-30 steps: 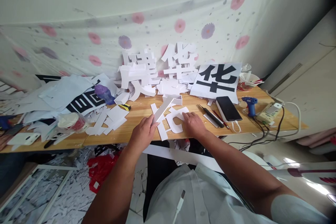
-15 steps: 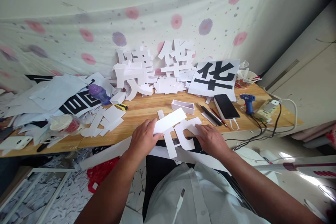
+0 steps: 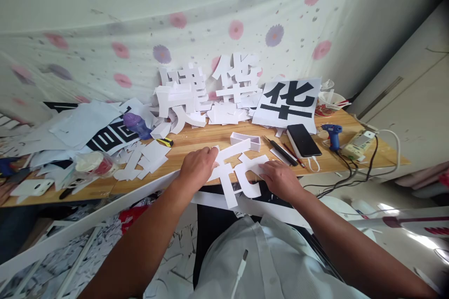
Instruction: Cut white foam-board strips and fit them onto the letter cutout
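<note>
My left hand [image 3: 198, 167] is closed on a long white strip [image 3: 235, 150]. The strip's short end rises on edge along the upper left part of a white cut-out character [image 3: 228, 186], and its long tail runs under my forearm to the lower left. My right hand [image 3: 281, 180] pinches the character's right side, near its curved stroke. The character hangs over the table's front edge. Whether strip and character touch along their whole length, I cannot tell. Just behind them lies a small white open box shape [image 3: 245, 141].
On the wooden table [image 3: 196, 142] lie a craft knife [image 3: 164, 142], a black pen-like tool [image 3: 280, 151], a phone [image 3: 304, 140], a blue glue gun [image 3: 332, 136] and a power strip [image 3: 358, 145]. White raised characters [image 3: 235, 77] lean at the back beside a printed sheet [image 3: 257, 114]. Paper scraps cover the left.
My left hand has turned the strip from lying flat-side up to standing on edge against the character. The strip's tail now reaches farther left. My right hand keeps its hold.
</note>
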A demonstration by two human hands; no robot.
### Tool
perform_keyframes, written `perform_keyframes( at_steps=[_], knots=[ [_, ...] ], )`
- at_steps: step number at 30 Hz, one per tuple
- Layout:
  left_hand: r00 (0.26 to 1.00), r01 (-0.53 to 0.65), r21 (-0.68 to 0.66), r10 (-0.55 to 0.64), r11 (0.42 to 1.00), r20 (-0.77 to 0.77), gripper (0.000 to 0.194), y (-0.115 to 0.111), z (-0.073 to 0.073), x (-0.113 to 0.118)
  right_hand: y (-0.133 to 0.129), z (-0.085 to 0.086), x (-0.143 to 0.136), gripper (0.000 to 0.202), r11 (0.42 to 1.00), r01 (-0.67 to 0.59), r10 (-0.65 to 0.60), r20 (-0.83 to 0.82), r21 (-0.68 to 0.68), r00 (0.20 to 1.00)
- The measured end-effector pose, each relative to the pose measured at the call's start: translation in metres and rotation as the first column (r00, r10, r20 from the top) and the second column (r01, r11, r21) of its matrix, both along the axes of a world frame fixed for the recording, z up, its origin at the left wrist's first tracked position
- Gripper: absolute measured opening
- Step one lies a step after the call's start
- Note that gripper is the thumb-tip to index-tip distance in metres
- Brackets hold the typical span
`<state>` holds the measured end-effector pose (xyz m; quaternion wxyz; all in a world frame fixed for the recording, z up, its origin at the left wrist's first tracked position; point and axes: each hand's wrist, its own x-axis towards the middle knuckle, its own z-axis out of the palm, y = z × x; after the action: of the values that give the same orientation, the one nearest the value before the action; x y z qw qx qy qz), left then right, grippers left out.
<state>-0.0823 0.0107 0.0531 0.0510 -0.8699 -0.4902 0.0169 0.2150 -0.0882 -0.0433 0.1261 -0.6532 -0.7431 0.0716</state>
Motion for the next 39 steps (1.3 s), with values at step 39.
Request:
perform_keyframes(
  at_steps=[39],
  knots=[
    [0.999,0.052,-0.061,-0.052,0.997,-0.003,0.026,0.026,-0.062,0.028,-0.027,-0.008,0.022,0.037,0.989,-0.095,0.106,-0.095,0.112,0.990]
  ],
)
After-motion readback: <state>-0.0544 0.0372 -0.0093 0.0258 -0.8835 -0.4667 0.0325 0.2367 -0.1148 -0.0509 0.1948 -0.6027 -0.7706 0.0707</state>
